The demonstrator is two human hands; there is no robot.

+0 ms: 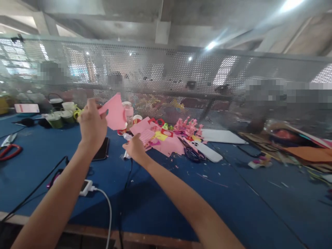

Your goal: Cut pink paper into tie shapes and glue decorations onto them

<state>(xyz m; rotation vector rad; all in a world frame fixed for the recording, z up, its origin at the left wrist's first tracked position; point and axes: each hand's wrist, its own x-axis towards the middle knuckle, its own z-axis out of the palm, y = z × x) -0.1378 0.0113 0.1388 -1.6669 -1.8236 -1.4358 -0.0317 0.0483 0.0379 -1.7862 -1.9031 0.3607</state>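
My left hand (90, 125) is raised above the blue table (233, 193) and pinches a pink paper sheet (115, 112) by its left edge. Lower and to the right, my right hand (135, 148) rests on the table with its fingers closed around a white glue gun (126, 147), whose black cord (127, 186) runs back toward me. Just right of that hand lies a pile of pink paper pieces (160, 140) with red, yellow and pink cut-outs on it.
A black phone (102, 150) lies under my left hand. A white phone (207, 152), scissors (192, 154), cups (62, 116), red-handled pliers (9, 150) and a charger with cable (86, 188) lie around. Cardboard sheets (298, 145) are piled at right. A perforated metal screen (166, 79) closes off the back.
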